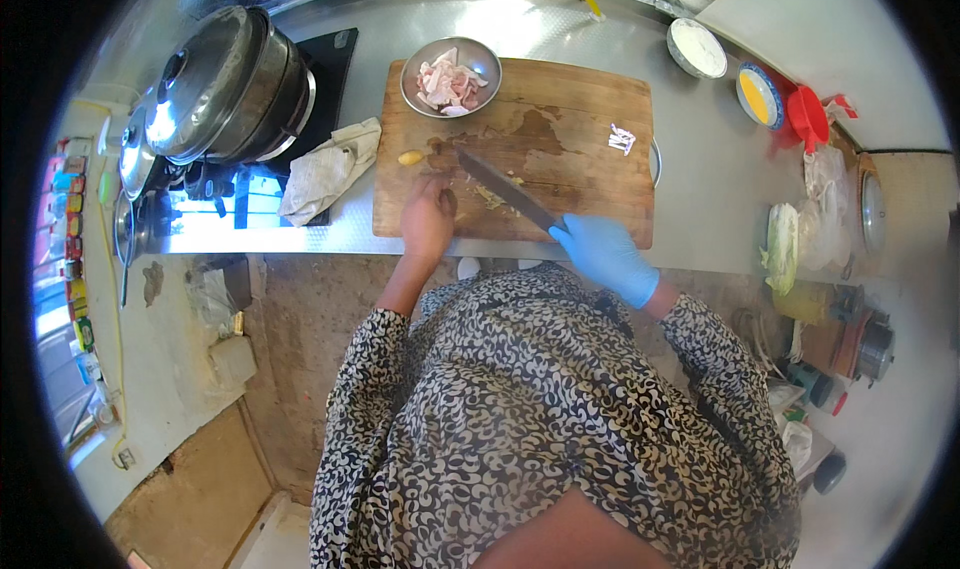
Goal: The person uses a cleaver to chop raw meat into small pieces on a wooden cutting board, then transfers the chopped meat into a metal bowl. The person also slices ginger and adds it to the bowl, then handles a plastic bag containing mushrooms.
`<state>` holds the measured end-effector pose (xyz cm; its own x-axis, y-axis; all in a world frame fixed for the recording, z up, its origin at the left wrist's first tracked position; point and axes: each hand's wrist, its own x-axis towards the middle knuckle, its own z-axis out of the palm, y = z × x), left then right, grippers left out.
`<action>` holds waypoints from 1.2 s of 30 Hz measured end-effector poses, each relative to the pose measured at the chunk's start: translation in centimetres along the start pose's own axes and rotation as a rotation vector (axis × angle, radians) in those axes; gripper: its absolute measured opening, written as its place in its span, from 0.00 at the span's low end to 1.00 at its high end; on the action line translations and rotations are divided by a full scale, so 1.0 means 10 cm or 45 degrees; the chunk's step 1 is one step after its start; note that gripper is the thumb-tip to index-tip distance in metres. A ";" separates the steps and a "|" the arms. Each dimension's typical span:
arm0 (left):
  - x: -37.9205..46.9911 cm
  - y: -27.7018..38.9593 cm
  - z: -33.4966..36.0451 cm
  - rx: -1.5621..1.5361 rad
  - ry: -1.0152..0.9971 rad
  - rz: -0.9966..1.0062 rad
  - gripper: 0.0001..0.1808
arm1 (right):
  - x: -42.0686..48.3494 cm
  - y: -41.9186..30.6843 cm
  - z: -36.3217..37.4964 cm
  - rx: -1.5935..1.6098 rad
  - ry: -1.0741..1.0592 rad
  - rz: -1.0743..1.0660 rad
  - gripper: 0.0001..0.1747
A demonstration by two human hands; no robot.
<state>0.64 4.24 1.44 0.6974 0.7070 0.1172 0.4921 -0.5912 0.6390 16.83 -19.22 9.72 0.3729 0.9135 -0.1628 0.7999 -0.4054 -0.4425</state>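
Observation:
My right hand [609, 260], in a blue glove, grips the handle of a kitchen knife [514, 194]. The dark blade slants up and left, close over a wooden cutting board [615, 201]. My bare left hand [429, 215] rests at the board's lower left with its fingers curled; whether they hold anything is hidden. Just above those fingers lies a small yellow piece [411, 157], perhaps peeled ginger. Pale yellow chopped bits [491, 198] are scattered beside the blade. At the board's top left edge stands a metal bowl [491, 92] with raw, pinkish meat pieces [448, 82].
A large lidded pot [214, 88] stands on the stove at left, near a folded cloth [330, 167]. At right are a bowl of white powder [697, 47], a bowl with yellow liquid [754, 96], a red scoop [808, 116] and a cabbage [782, 246].

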 end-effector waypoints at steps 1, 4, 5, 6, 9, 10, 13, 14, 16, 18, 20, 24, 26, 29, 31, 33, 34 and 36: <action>0.04 0.01 0.02 -0.032 0.038 0.084 0.10 | 0.00 0.01 -0.02 0.028 0.010 0.042 0.18; 0.08 -0.02 0.21 0.168 0.036 0.323 0.17 | 0.01 0.02 0.01 0.013 -0.010 0.110 0.18; 0.04 -0.01 0.28 0.160 -0.044 0.292 0.17 | 0.02 0.03 0.03 0.021 -0.016 0.117 0.18; -0.01 0.05 0.33 0.151 -0.127 0.264 0.17 | 0.03 0.05 0.05 0.030 -0.022 0.128 0.18; -0.08 0.17 0.39 -0.070 -0.079 0.394 0.14 | 0.05 0.10 0.06 0.041 0.004 0.120 0.19; -0.10 0.18 0.36 -0.170 -0.056 0.390 0.14 | 0.05 0.11 0.06 0.043 0.019 0.112 0.19; -0.17 0.18 0.18 -0.221 -0.118 0.161 0.13 | 0.00 0.02 0.07 0.034 -0.030 0.110 0.19; -0.20 0.15 0.11 -0.196 -0.160 0.049 0.13 | -0.01 0.04 0.09 0.023 -0.034 0.098 0.19; -0.27 0.07 0.00 -0.088 -0.214 -0.051 0.12 | 0.02 0.05 0.13 0.008 -0.037 0.055 0.18; -0.32 0.00 -0.08 -0.020 -0.246 -0.119 0.11 | 0.04 0.04 0.04 0.008 -0.040 0.047 0.18; -0.36 -0.06 -0.12 0.007 -0.258 -0.151 0.11 | 0.04 -0.01 0.02 -0.027 -0.061 0.013 0.17; -0.34 -0.11 0.05 0.106 -0.170 0.014 0.11 | 0.07 0.00 0.11 -0.028 -0.048 -0.058 0.18; -0.29 -0.03 0.17 0.090 -0.176 0.058 0.11 | 0.09 0.08 0.14 0.037 -0.042 -0.007 0.18; -0.25 -0.01 0.31 0.091 -0.082 0.155 0.09 | 0.12 0.03 0.02 0.070 -0.060 0.078 0.18; -0.20 0.12 0.43 -0.196 -0.099 0.120 0.10 | 0.09 0.09 0.08 0.017 -0.012 0.094 0.18; -0.17 0.19 0.45 -0.365 -0.083 0.123 0.10 | 0.09 0.14 0.12 0.022 -0.007 0.102 0.19; -0.16 0.21 0.43 -0.392 -0.059 0.144 0.11 | 0.10 0.16 0.12 0.027 -0.004 0.106 0.19; -0.15 0.20 0.36 -0.408 -0.068 0.118 0.10 | 0.08 0.18 0.05 0.022 0.015 0.125 0.19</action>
<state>2.50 0.61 -0.17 0.7622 0.6294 0.1515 0.2423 -0.4944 0.8348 18.39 -19.18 8.37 0.4551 0.8686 -0.1958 0.7508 -0.4926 -0.4401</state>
